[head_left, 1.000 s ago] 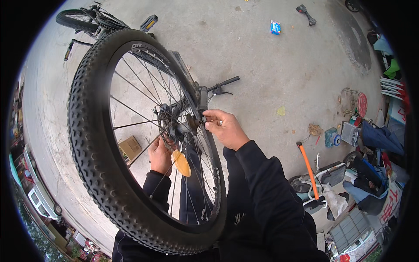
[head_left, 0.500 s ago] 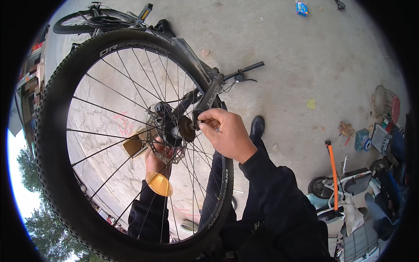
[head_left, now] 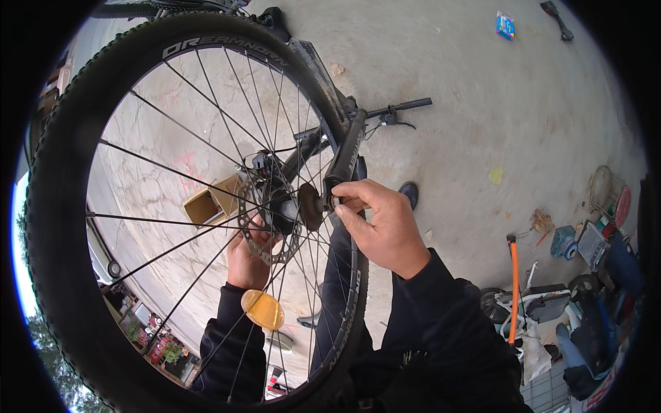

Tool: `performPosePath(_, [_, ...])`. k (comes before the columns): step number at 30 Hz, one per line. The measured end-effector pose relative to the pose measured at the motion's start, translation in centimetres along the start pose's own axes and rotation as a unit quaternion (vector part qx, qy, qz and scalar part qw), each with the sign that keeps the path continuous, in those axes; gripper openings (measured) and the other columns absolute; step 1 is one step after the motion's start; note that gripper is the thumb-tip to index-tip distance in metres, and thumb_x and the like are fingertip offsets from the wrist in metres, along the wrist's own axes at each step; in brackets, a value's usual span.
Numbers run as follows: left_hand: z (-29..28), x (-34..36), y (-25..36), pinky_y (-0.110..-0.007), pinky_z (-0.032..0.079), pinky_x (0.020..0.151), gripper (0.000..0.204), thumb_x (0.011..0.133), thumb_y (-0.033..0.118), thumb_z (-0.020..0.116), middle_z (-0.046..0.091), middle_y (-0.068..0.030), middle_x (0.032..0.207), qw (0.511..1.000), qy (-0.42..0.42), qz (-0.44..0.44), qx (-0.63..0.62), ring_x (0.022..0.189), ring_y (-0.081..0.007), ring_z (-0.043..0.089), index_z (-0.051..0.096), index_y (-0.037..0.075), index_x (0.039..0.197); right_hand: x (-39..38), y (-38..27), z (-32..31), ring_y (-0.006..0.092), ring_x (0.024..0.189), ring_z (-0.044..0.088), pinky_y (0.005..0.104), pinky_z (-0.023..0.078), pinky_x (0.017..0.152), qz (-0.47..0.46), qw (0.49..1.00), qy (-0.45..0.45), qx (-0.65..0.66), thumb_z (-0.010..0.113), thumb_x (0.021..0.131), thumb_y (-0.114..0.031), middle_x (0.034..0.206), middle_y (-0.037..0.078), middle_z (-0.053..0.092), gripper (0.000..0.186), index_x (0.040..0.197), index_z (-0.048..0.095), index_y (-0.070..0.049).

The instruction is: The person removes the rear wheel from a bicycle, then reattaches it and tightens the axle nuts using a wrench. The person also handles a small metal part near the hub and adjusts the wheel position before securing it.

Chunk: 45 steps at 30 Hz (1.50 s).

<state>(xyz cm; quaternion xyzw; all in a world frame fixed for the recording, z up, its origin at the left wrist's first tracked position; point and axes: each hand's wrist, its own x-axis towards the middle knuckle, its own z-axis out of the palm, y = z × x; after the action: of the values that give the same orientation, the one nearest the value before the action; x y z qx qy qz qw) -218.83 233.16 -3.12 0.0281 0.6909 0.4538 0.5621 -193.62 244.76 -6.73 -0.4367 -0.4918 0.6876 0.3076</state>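
Note:
A bicycle wheel with a knobby black tyre (head_left: 60,172) stands large in front of me, set in a black fork (head_left: 348,155). My right hand (head_left: 389,227) pinches a small nut-like piece (head_left: 336,201) at the fork end, beside the wheel hub (head_left: 310,206). Thumb and forefinger are closed on it. On the other side, seen through the spokes, my left hand (head_left: 246,263) has its fingers curled behind the disc brake rotor (head_left: 277,255). The rotor partly covers those fingertips, so what they grip is hidden. An amber reflector (head_left: 264,310) sits on the spokes near my left wrist.
An open cardboard box (head_left: 213,202) lies on the concrete behind the wheel. The handlebar (head_left: 410,105) sticks out beyond the fork. At right stand an orange pole (head_left: 513,289), a small white scooter-like vehicle (head_left: 544,306) and clutter. A blue packet (head_left: 505,25) lies far off.
The view has shifted, so the wheel sits higher and larger, and the cardboard box shows more fully. Both hands stay at the hub, the right still pinching the small piece.

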Motion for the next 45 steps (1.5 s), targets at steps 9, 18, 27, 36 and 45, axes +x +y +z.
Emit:
performPosePath(9, [-0.7,1.3,-0.3,-0.029,0.057,0.076,0.023,0.104,0.013,0.062,0.069,-0.0041,0.087,0.999,0.037,-0.012,-0.036,0.075,-0.0142,0.067,0.067,-0.001,0.122,0.6,-0.3,-0.5,0.0228,0.090,0.075,0.0315,0.058,0.081,0.059,0.997,-0.039,-0.031,0.071,0.094,-0.006,0.099,0.015,0.074,0.021,0.113,0.067,0.004])
performPosePath(18, [1.0,1.7,-0.1,-0.029,0.053,0.071,0.027,0.106,0.023,0.062,0.068,-0.0059,0.082,0.999,0.013,0.027,-0.023,0.072,-0.0142,0.064,0.067,-0.002,0.099,0.4,0.0,-0.1,0.0218,0.082,0.071,0.0331,0.055,0.077,0.100,0.989,-0.025,-0.108,0.069,0.099,-0.024,0.090,0.015,0.075,0.029,0.108,0.070,0.004])
performPosePath(27, [-0.6,3.8,-2.8,-0.029,0.054,0.076,0.019,0.104,0.015,0.062,0.070,-0.0064,0.094,0.998,-0.004,0.035,-0.049,0.080,-0.0135,0.065,0.066,-0.003,0.110,0.3,0.5,1.0,0.0108,0.069,0.062,0.0279,0.053,0.067,0.128,0.986,0.019,-0.100,0.063,0.105,-0.031,0.078,0.005,0.067,0.036,0.098,0.068,0.004])
performPosePath(36, [-0.2,2.5,-1.7,-0.028,0.056,0.081,0.042,0.097,0.009,0.071,0.072,-0.0118,0.107,0.994,-0.014,0.102,-0.046,0.087,-0.0144,0.068,0.059,-0.009,0.133,0.0,0.4,0.7,0.0140,0.067,0.061,0.0335,0.050,0.064,0.094,0.973,0.035,-0.209,0.055,0.108,-0.036,0.078,0.007,0.068,0.040,0.097,0.064,0.002])
performPosePath(45, [0.6,2.7,-1.7,-0.026,0.048,0.057,0.048,0.103,0.042,0.063,0.061,-0.0047,0.069,0.995,-0.017,0.083,0.047,0.059,-0.0120,0.057,0.067,-0.004,0.091,0.9,3.1,-0.8,0.0111,0.060,0.050,0.0295,0.041,0.057,0.143,0.978,0.015,-0.152,0.053,0.108,-0.050,0.076,0.001,0.055,0.047,0.088,0.060,-0.007])
